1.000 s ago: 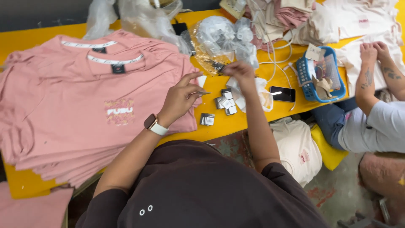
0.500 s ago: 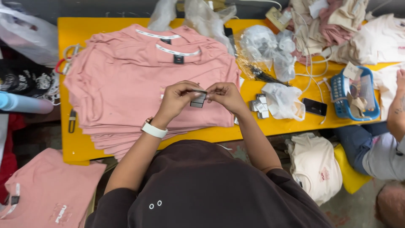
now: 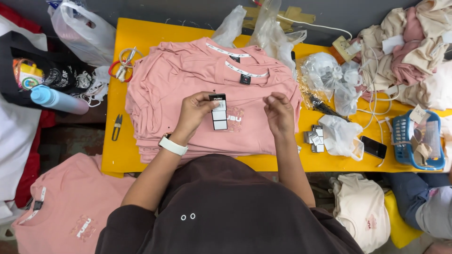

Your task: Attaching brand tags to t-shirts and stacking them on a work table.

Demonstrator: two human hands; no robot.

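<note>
So right now the left hand (image 3: 195, 110) has a small hang tag (image 3: 218, 112) pinched between thumb and fingertips, black strip on top and white panels under it, hanging straight down just past the fingertips. It's held over the chest print of the top pink T-shirt (image 3: 207, 89) on the stack, not pressed onto it as far as I can tell.

The right hand (image 3: 278, 113) sits just to the far side of the tag, fingers curled in with thumb and forefinger tips close together. Might be holding a thin string or pin, but it's too small to make out, so I honestly can't tell if it's got anything.

What changed: half a second back both hands were bunched together working on the tag at the edge of the stack. Now they've come apart and the tag dangles from the left one alone. A second ago the hands were over at the pile of loose tags (image 3: 314, 137), which now lies on the yellow table (image 3: 117, 155) beyond the right hand's knuckles, next to a crumpled clear bag (image 3: 340, 135). To me that reads as one tag sorted out and brought over the shirt.

Snips (image 3: 116, 127) lie out past the left wrist, untouched.
</note>
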